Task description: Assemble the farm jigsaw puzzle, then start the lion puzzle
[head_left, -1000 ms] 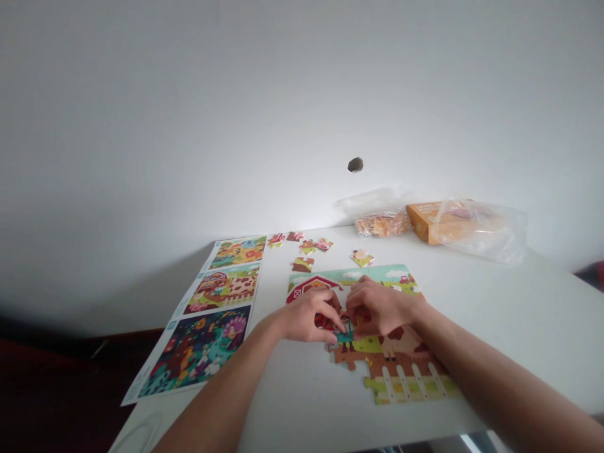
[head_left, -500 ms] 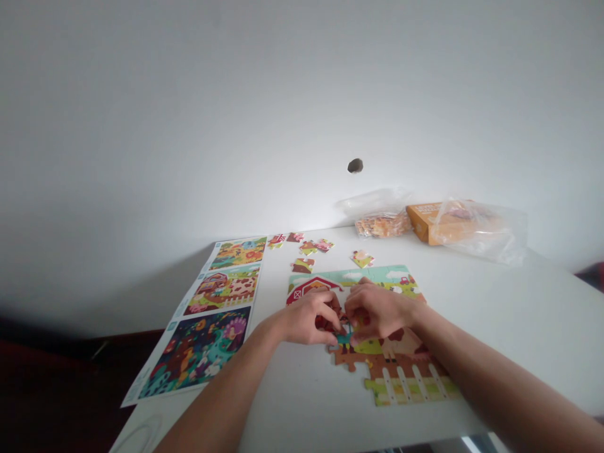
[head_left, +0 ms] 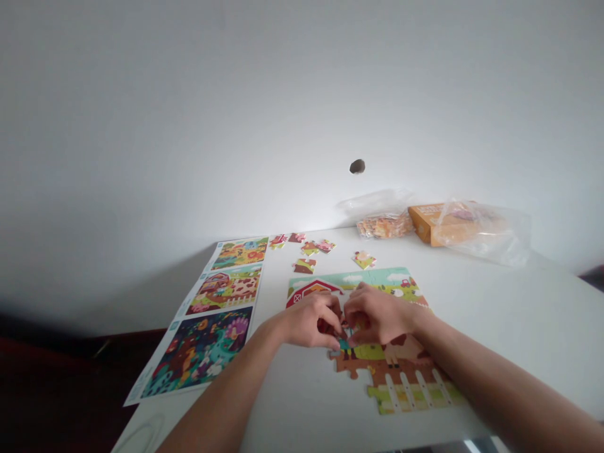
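Observation:
A partly assembled farm jigsaw puzzle [head_left: 401,371] lies on the white table, with a red barn at upper left, a cow, and a white fence along the bottom. My left hand [head_left: 312,319] is over its left side, thumb and fingers closed in a pinch. Close beside it, my right hand [head_left: 380,314] pinches from the other side. Between the fingertips shows a puzzle piece [head_left: 345,343] with teal on it, level with the assembled picture. The fingers cover most of this piece, so how well it sits cannot be seen.
Several loose puzzle pieces [head_left: 304,266] lie behind the puzzle, one [head_left: 364,259] apart to the right. A sheet with three pictures [head_left: 198,352] lies at left. At the back are a bag of pieces [head_left: 384,225] and an orange box [head_left: 425,226] with clear plastic.
Both hands stay at the same spot on the puzzle, with only slight finger movement. The whole view has shifted a little.

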The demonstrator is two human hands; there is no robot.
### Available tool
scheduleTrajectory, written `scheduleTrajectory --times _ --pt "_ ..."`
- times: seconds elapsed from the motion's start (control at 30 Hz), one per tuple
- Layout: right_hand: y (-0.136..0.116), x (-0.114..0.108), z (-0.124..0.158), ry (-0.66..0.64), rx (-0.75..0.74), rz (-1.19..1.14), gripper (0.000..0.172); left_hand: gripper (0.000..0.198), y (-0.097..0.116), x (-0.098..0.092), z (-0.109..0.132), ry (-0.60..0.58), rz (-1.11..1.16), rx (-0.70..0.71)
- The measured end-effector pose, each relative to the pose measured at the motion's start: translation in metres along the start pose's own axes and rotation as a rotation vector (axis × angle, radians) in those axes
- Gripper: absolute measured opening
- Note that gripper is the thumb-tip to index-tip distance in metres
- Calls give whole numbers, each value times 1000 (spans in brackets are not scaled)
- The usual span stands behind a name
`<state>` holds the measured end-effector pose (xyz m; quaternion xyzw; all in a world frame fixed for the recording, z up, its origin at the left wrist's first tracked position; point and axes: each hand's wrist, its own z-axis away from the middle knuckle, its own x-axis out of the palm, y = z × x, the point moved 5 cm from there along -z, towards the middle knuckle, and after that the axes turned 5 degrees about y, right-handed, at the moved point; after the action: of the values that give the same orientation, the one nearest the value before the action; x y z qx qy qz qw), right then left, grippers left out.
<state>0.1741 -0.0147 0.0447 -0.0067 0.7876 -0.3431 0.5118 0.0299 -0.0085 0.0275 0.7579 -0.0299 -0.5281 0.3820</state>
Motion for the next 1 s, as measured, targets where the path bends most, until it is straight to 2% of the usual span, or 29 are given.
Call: scheduleTrajectory --times 0.07,0.13,0.17,0.23,0.37,0.43,0.5,0.67,0.8,0.87,1.0 --pt "-3 -6 0 106 9 -61 12 19 -2 1 1 4 32 2" --pt "-4 -12 2 194 32 -135 12 14 -3 1 2 7 63 -9" --pt "-4 -13 4 196 42 -183 15 12 -3 0 2 8 72 -18" --pt "-4 -9 6 77 77 -298 20 10 -3 0 3 14 69 -34" --pt "-7 6 12 -348 163 -443 30 6 -2 -1 3 24 31 -33" --pt "-10 9 14 -459 171 -529 36 6 -2 -1 3 22 34 -41" --pt "-10 9 14 -509 197 -605 39 7 -3 0 3 15 53 -53" --pt "2 7 15 -472 292 -537 36 5 -6 -2 2 35 63 -59" --pt "3 8 20 -530 374 -777 46 12 -9 -5 2 62 143 -88" --pt "7 7 18 -473 387 -681 39 15 -13 -10 1 144 140 -112" --pt "10 9 14 -390 360 -416 26 17 -28 -28 4 470 -20 -191"
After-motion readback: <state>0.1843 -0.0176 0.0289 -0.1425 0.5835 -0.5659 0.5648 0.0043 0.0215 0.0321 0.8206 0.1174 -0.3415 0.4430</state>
